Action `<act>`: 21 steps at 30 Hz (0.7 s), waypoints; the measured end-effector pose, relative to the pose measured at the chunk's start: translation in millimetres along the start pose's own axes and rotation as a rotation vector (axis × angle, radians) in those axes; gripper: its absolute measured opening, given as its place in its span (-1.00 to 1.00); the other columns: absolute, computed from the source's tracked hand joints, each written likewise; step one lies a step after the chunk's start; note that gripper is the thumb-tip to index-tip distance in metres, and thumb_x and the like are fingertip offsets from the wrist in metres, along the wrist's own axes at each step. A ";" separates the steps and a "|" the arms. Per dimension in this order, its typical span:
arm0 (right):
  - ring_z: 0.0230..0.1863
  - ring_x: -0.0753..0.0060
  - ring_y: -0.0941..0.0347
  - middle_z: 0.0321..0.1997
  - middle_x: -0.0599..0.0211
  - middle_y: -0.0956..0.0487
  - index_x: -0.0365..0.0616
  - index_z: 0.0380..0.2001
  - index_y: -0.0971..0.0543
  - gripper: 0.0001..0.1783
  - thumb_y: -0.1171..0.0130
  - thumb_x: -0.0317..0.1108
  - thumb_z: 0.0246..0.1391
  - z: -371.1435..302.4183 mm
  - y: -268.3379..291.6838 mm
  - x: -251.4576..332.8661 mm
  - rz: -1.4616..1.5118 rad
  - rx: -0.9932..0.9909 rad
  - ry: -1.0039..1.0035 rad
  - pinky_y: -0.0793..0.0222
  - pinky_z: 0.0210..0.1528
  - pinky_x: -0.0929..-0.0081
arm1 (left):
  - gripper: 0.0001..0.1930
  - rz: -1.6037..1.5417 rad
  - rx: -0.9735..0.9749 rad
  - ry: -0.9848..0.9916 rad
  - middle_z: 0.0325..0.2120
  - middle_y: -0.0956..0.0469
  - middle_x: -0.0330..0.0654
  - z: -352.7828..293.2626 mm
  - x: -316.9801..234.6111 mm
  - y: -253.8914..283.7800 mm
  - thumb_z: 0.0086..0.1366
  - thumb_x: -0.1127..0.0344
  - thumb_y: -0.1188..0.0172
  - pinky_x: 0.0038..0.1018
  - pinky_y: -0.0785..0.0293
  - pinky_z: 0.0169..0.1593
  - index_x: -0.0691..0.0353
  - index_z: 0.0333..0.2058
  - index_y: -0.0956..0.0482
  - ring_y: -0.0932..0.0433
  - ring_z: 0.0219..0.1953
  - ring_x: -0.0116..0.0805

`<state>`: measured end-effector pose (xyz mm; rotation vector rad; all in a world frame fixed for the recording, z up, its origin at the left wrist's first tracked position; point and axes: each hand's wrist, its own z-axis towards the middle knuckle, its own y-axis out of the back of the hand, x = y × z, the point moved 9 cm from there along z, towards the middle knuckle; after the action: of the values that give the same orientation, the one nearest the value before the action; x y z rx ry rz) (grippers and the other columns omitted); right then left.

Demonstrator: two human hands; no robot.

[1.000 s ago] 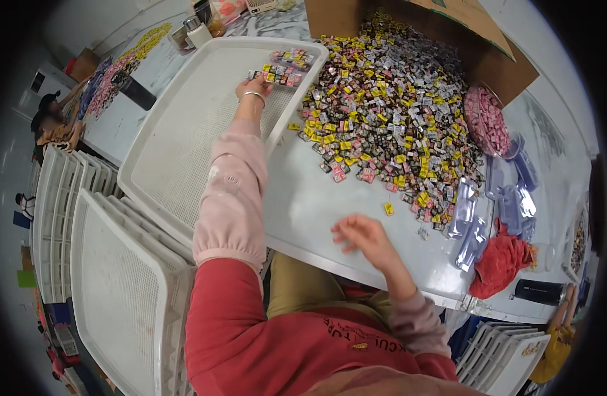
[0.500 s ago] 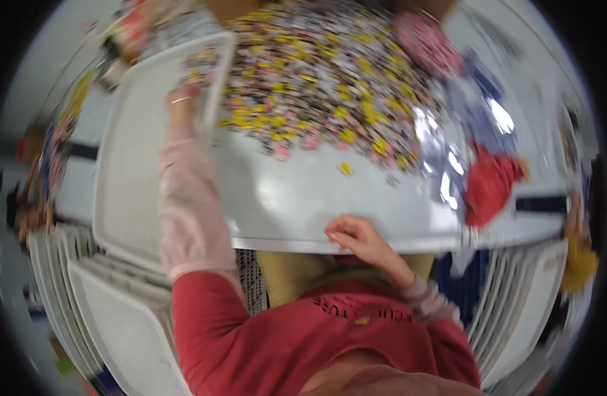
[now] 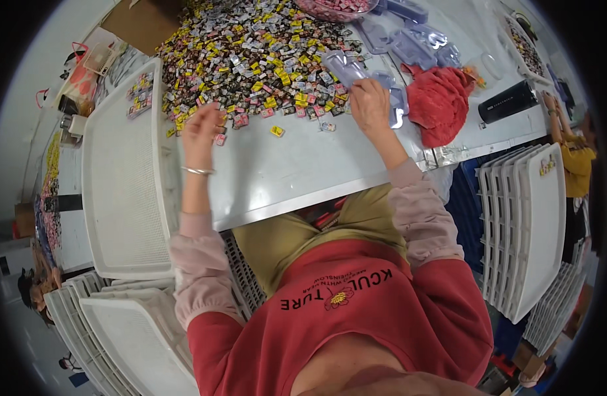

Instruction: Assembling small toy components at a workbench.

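A wide heap of small flat pieces [image 3: 250, 59] in yellow, pink, black and white covers the far part of the table. My left hand [image 3: 199, 135], with a bangle at its wrist, is at the heap's near left edge. Its fingers are loosely bent and apart, slightly blurred, with no piece visible in them. My right hand [image 3: 370, 109] is over a translucent lilac plastic tray [image 3: 343, 66] at the heap's right edge. Its fingers are curled together; what they hold, if anything, is hidden. A single yellow piece [image 3: 277, 131] lies between my hands.
On the left is a large white mesh tray [image 3: 122, 191] with a small group of pieces [image 3: 139, 92] at its far end. A red cloth [image 3: 438, 105], more lilac trays [image 3: 415, 46] and a black cylinder [image 3: 508, 102] lie right. Stacked white trays [image 3: 514, 224] flank me.
My left hand has come back from the white tray to the heap's edge. My right hand has moved from the table's front edge up to the lilac tray. The view has shifted.
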<state>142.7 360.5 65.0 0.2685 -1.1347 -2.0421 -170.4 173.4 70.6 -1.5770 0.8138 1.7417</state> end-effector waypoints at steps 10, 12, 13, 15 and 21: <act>-0.42 0.06 -0.58 -0.47 0.17 -0.65 -0.17 -0.43 -0.70 -0.75 -0.34 -0.21 -0.14 34.6 -29.4 -61.7 0.468 0.390 -0.336 -0.47 -0.29 0.26 | -0.69 -0.181 0.462 0.313 -0.26 -0.58 -0.21 -74.2 39.6 -195.0 0.31 0.25 -0.17 -0.55 -0.50 -0.24 0.25 -0.03 -0.53 -0.58 -0.28 -0.46; -0.41 0.16 -0.59 -0.46 0.14 -0.65 -0.14 -0.42 -0.71 -0.75 -0.37 -0.22 -0.18 39.6 -37.2 -59.3 0.498 0.491 -0.258 -0.46 -0.28 0.30 | -0.69 -0.214 0.503 0.324 -0.25 -0.57 -0.21 -70.8 40.1 -216.2 0.31 0.25 -0.16 -0.55 -0.50 -0.24 0.25 -0.02 -0.53 -0.58 -0.28 -0.45; -0.47 0.28 -0.58 -0.51 0.16 -0.64 -0.13 -0.42 -0.71 -0.75 -0.37 -0.21 -0.17 41.3 -40.9 -61.3 0.511 0.527 -0.264 -0.46 -0.34 0.34 | -0.70 -0.236 0.514 0.341 -0.25 -0.57 -0.21 -68.1 41.4 -224.0 0.31 0.27 -0.16 -0.55 -0.51 -0.23 0.25 -0.02 -0.52 -0.58 -0.27 -0.44; -0.50 0.31 -0.58 -0.54 0.18 -0.64 -0.13 -0.42 -0.71 -0.75 -0.36 -0.21 -0.16 48.9 -45.6 -64.6 0.560 0.572 -0.245 -0.45 -0.36 0.36 | -0.70 -0.260 0.520 0.355 -0.24 -0.58 -0.20 -59.1 41.5 -238.6 0.32 0.29 -0.15 -0.55 -0.51 -0.22 0.25 -0.01 -0.52 -0.58 -0.26 -0.43; -0.58 0.38 -0.55 -0.60 0.21 -0.62 -0.19 -0.43 -0.69 -0.78 -0.27 -0.27 -0.09 52.2 -58.5 -73.8 0.646 0.568 -0.240 -0.44 -0.42 0.42 | -0.54 -0.309 0.341 0.479 -0.07 -0.47 -0.05 -21.5 52.5 -266.7 0.33 0.41 -0.05 -0.42 -0.56 -0.11 0.26 0.19 -0.27 -0.58 -0.17 -0.26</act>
<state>135.7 463.9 35.9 -0.0751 -1.6791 -1.1824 51.7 319.4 9.9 -1.7865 0.9685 0.9594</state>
